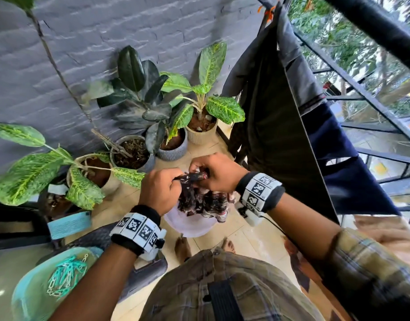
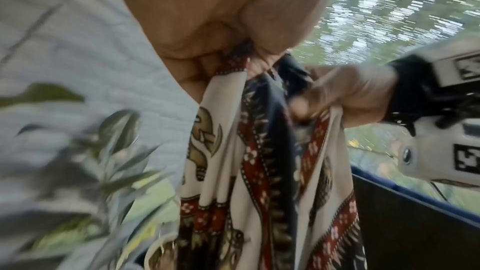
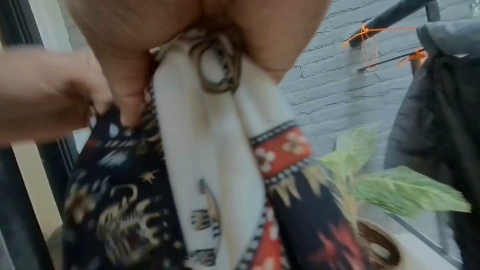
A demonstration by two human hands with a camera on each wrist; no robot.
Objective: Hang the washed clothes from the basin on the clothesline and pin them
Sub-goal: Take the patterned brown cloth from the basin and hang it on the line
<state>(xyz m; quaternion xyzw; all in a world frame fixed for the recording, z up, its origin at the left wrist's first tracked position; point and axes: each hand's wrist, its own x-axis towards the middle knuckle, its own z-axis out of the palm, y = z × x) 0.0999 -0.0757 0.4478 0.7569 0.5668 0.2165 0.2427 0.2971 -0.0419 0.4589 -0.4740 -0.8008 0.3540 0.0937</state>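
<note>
Two dark garments (image 1: 275,107) are already hanging from the clothesline (image 3: 384,28) on the person's right, so part of the job is looking done; whether pegs are holding them cannot be told from these views. Both hands are now working on the next piece, a patterned cloth (image 1: 199,200) in white, red and black. The left hand (image 1: 159,191) is gripping its upper edge with fingers curled round a bunched fold, and the right hand (image 1: 219,174) is pinching the edge just beside it, fingers closed tight on the fabric. The cloth is hanging down from both grips, its lower folds trailing just above or into the pale basin (image 1: 190,224) on the tiled floor; which of the two is unclear. The hands are close together, so the piece is probably yet to be spread out along its edge. Lifting it onto the line and pinning it are not yet done. The clothespins (image 1: 65,276) are lying in a teal dish (image 1: 25,295) low on the left, well apart from the hands. Whether more washing is waiting in the basin is hidden by the cloth.
</note>
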